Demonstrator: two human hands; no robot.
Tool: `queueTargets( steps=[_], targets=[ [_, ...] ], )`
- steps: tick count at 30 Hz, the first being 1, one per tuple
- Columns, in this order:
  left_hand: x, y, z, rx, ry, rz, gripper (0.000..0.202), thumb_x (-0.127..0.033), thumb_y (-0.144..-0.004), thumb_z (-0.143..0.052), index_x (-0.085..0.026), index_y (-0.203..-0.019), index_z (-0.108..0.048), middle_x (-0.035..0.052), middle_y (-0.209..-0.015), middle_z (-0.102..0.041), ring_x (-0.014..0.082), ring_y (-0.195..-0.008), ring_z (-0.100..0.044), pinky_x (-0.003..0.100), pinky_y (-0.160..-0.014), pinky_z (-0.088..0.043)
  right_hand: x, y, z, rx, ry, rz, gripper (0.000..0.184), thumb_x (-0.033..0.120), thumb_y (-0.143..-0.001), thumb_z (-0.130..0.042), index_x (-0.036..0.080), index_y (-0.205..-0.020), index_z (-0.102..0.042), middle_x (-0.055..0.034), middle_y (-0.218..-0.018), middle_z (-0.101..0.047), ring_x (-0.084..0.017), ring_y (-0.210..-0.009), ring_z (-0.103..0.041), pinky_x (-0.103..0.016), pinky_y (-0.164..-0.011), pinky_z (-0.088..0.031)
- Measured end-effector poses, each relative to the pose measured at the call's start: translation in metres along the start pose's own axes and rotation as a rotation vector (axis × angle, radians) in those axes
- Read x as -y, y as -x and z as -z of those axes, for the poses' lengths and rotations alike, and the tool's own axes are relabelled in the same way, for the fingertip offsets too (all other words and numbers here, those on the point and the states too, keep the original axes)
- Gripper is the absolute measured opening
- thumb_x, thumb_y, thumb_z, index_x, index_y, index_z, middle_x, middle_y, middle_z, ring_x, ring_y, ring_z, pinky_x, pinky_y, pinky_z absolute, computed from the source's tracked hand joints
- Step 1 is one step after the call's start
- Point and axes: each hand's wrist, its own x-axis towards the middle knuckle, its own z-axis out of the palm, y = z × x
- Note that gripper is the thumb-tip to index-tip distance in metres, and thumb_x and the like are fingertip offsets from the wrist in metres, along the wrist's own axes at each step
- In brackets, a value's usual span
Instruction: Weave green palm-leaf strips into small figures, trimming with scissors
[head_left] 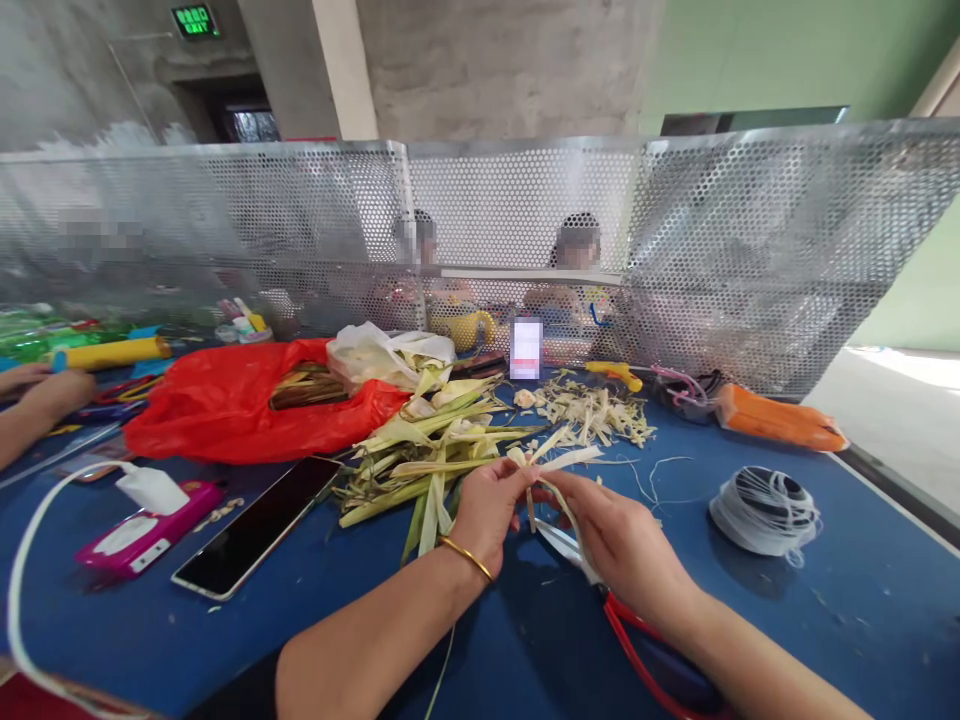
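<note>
Towards nine o'clock from centre we log one red bag point(210, 405); at ten, one husk pile point(435, 465), apparently left to work. At centre, two hands: left hand point(486, 510) pinched on husk strips point(574, 457), right hand point(619, 530) with fingertips closed on the same, piece seemingly unfinished. At five, one pair of scissors point(613, 608); at three, one spool point(765, 512).

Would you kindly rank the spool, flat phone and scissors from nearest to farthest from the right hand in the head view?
1. Scissors: partly hidden by the right hand.
2. Spool: to its right.
3. Flat phone: farther off, to its left.
</note>
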Motion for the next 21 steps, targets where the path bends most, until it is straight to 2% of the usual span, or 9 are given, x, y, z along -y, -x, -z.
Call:
queueTargets(
  steps=[2, 4, 8, 11, 17, 21],
  targets=[
    [0.0, 0.0, 0.0, -0.002, -0.035, -0.024, 0.014, -0.026, -0.062, -0.071, -0.016, -0.068, -0.063, 0.0012, -0.067, -0.069, 0.0086, -0.046, -0.054, 0.016, -0.033, -0.023, 0.001, -0.001, 0.004, 0.052, 0.057, 0.138, 0.036, 0.015, -0.092, -0.038, 0.025, -0.118, -0.06, -0.0066, -0.1, -0.07, -0.017, -0.089, -0.067, -0.026, -0.077, -0.05],
    [0.0, 0.001, 0.0, 0.028, -0.076, -0.048, 0.016, -0.026, -0.06, -0.073, -0.016, -0.069, -0.063, 0.0001, -0.061, -0.067, 0.0082, -0.044, -0.051, 0.017, -0.033, -0.023, 0.001, -0.001, 0.008, 0.032, 0.098, 0.21, 0.031, 0.015, -0.092, -0.042, 0.025, -0.111, -0.064, -0.006, -0.099, -0.071, -0.016, -0.087, -0.067, -0.025, -0.076, -0.05],
    [0.001, 0.007, -0.004, 0.153, -0.122, -0.009, 0.024, -0.034, -0.059, -0.076, -0.014, -0.07, -0.067, -0.0003, -0.051, -0.061, 0.0102, -0.042, -0.052, 0.018, -0.033, -0.024, -0.001, -0.003, 0.014, -0.18, 0.2, 0.242, 0.023, 0.02, -0.092, -0.047, 0.024, -0.098, -0.068, -0.0062, -0.094, -0.07, -0.018, -0.085, -0.065, -0.028, -0.074, -0.048],
    [0.002, 0.013, -0.006, 0.24, -0.151, 0.013, 0.027, -0.038, -0.06, -0.076, -0.014, -0.067, -0.068, 0.002, -0.054, -0.064, 0.0092, -0.041, -0.05, 0.019, -0.034, -0.023, -0.005, -0.006, 0.016, -0.261, 0.213, 0.148, 0.021, 0.02, -0.09, -0.047, 0.023, -0.091, -0.068, -0.006, -0.097, -0.069, -0.019, -0.088, -0.063, -0.031, -0.077, -0.046],
    [0.001, 0.018, -0.006, 0.352, -0.195, 0.017, 0.027, -0.039, -0.064, -0.073, -0.014, -0.075, -0.073, 0.0051, -0.066, -0.069, 0.0102, -0.047, -0.053, 0.02, -0.036, -0.026, -0.012, -0.009, 0.014, -0.082, 0.267, -0.135, 0.025, 0.023, -0.089, -0.042, 0.023, -0.08, -0.065, 0.0003, -0.07, -0.068, -0.016, -0.064, -0.059, -0.024, -0.059, -0.036],
    [0.003, 0.02, -0.007, 0.33, -0.259, 0.035, 0.027, -0.038, -0.062, -0.075, -0.014, -0.074, -0.073, 0.0006, -0.054, -0.062, 0.0087, -0.043, -0.047, 0.02, -0.038, -0.025, -0.01, -0.007, 0.009, -0.045, 0.289, -0.252, 0.026, 0.027, -0.089, -0.042, 0.023, -0.076, -0.065, 0.0004, -0.061, -0.063, -0.015, -0.056, -0.054, -0.024, -0.054, -0.03]
  ],
)
